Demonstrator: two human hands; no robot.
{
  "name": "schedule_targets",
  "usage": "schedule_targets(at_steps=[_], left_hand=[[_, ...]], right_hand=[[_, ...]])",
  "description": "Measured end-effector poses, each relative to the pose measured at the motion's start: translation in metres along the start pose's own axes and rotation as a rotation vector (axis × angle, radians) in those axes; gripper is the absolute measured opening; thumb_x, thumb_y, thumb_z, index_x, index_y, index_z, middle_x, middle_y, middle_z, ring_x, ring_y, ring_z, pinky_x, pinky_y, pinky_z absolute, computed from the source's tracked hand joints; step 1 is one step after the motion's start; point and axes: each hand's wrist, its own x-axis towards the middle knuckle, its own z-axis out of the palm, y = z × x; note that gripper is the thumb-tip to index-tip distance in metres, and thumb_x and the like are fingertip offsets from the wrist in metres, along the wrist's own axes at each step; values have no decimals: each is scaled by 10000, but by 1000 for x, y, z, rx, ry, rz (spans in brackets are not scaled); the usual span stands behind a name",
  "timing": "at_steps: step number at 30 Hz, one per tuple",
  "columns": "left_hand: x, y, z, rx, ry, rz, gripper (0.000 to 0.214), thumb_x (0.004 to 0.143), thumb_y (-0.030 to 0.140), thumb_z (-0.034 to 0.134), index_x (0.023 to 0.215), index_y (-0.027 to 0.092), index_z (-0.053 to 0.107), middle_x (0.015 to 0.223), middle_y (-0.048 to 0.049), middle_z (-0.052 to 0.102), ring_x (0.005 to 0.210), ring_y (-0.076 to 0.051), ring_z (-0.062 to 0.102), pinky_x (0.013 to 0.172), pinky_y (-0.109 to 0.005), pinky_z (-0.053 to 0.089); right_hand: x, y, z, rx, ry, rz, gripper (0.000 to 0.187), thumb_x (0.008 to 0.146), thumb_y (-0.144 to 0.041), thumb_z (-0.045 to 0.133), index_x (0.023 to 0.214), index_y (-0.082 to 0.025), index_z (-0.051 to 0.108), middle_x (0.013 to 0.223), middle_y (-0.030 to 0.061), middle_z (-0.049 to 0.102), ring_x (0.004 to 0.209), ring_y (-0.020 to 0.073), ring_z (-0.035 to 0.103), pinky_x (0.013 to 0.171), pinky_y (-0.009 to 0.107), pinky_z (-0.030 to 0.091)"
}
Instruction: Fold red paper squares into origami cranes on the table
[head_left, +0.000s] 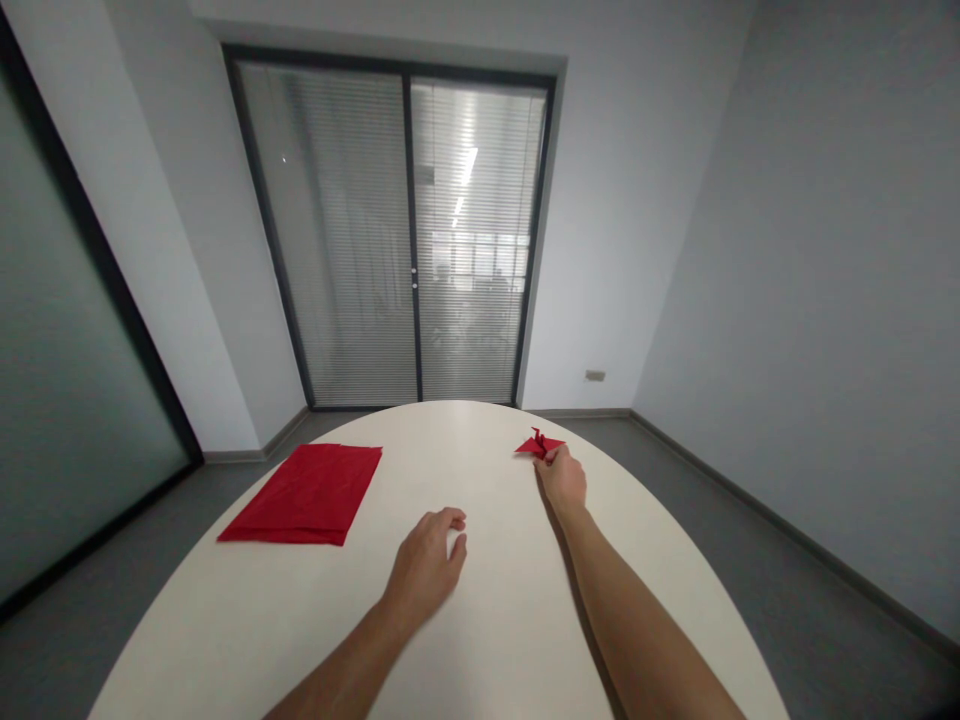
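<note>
My right hand [562,478] reaches to the far right part of the round white table [480,620] and pinches a small folded red paper crane [538,444], which rests on or just above the tabletop. My left hand [429,558] lies near the middle of the table with its fingers loosely curled and nothing in them. A stack of flat red paper sheets [307,492] lies on the table to the left, a little beyond the left hand.
The table's curved far edge [450,405] faces a glass sliding door with blinds [409,235]. Grey floor surrounds the table, with a glass wall [60,380] on the left and a plain wall [825,300] on the right.
</note>
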Motion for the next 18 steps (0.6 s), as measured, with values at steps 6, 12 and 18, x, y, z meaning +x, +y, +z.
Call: schedule_targets(at_steps=[6,12,18], left_hand=[[-4,0,-4,36,21,16,228,886,184,494,1084,204,606,1048,-88,680,1025,-246,631,929,-402,493],[-13,2,-7,122,89,52,278,872,140,503,1121,190,616,1150,-87,663,1124,-230,595,1011,-391,475],[-14,-5,-31,512,107,-145,432,879,237,567,1295,122,601,1491,-179,463,1375,-339,418,1125,-478,360]], right_hand=[[-20,-7,-19,-118,-78,-5,291,888,-305,562,1115,-128,602,1010,205,704,947,302,671,715,343,456],[-72,-23,-30,-254,-182,-2,391,927,-303,500,1196,-42,610,1220,293,614,1159,400,569,866,471,451],[-120,-9,-40,-333,-268,-182,675,976,-491,369,1468,-30,402,1526,280,361,1406,412,325,1093,526,264]])
